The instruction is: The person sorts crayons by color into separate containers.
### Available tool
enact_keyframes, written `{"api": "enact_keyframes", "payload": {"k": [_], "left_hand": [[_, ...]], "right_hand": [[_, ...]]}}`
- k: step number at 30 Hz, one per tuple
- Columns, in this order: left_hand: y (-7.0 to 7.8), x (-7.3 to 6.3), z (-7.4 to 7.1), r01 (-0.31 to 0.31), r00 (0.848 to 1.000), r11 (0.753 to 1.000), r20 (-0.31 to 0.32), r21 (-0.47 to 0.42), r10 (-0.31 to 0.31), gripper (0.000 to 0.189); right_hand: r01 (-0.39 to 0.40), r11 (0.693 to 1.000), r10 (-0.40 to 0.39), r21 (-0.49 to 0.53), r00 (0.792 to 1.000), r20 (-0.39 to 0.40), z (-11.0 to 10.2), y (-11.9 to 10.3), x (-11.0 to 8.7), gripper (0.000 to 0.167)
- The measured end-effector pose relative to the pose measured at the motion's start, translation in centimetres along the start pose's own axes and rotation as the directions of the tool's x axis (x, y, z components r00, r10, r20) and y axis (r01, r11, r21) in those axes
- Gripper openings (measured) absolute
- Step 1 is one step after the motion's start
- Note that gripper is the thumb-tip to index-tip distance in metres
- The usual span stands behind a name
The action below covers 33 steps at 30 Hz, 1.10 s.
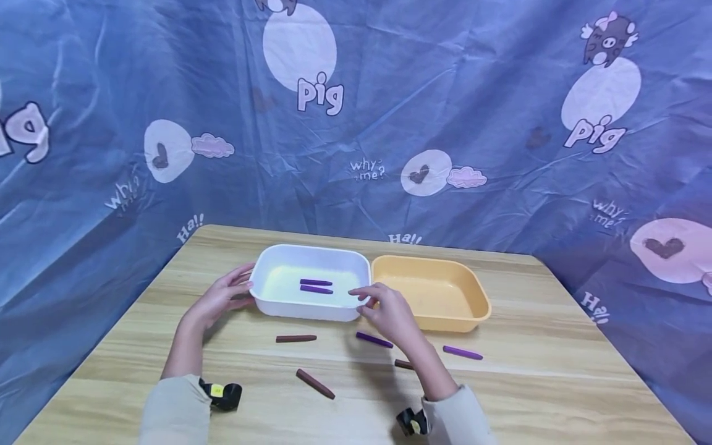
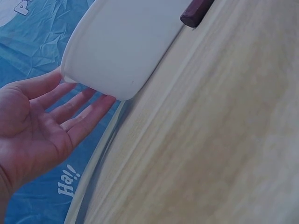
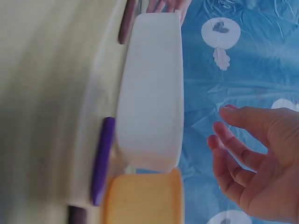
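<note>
A white plastic tray (image 1: 311, 311) stands on the table with two purple crayons (image 1: 316, 289) lying inside. My left hand (image 1: 225, 295) touches the tray's left end; in the left wrist view its fingers (image 2: 77, 105) stretch out against the wall and underside edge. Over the tray's right front corner hovers my right hand (image 1: 386, 312), fingers loosely bent. The right wrist view shows nothing between the right thumb and fingers (image 3: 236, 149), apart from the tray. Close to that hand, a dark purple crayon (image 1: 374, 340) lies on the wood.
A yellow tray (image 1: 445, 322) sits against the white tray's right side. Nearer me lie brown crayons (image 1: 296, 339), one partly hidden by the right forearm, and a lighter purple crayon (image 1: 463, 353) to the right. A blue printed cloth (image 1: 356, 123) hangs behind the wooden table (image 1: 250, 408).
</note>
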<state>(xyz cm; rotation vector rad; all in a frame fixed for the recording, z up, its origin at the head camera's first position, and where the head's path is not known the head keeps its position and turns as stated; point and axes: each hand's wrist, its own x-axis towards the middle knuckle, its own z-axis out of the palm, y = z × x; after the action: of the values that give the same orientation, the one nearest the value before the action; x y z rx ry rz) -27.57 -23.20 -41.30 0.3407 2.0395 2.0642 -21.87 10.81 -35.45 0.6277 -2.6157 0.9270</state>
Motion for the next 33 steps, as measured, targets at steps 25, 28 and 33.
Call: {"api": "enact_keyframes", "payload": {"k": [25, 28, 33], "left_hand": [[0.1, 0.0, -0.3, 0.004, 1.000, 1.000, 0.006, 0.021, -0.005, 0.059], [0.2, 0.0, -0.3, 0.006, 1.000, 1.000, 0.003, 0.020, -0.006, 0.059], [0.3, -0.1, -0.2, 0.002, 1.000, 1.000, 0.006, 0.023, -0.002, 0.059]], "right_hand": [[-0.151, 0.981, 0.144, 0.124, 0.988, 0.060, 0.6, 3.1, -4.8, 0.026], [-0.173, 0.975, 0.164, 0.137, 0.984, 0.074, 0.5, 3.4, -5.0, 0.025], [-0.205, 0.970, 0.196, 0.128, 0.978, 0.074, 0.4, 4.0, -5.5, 0.025]]}}
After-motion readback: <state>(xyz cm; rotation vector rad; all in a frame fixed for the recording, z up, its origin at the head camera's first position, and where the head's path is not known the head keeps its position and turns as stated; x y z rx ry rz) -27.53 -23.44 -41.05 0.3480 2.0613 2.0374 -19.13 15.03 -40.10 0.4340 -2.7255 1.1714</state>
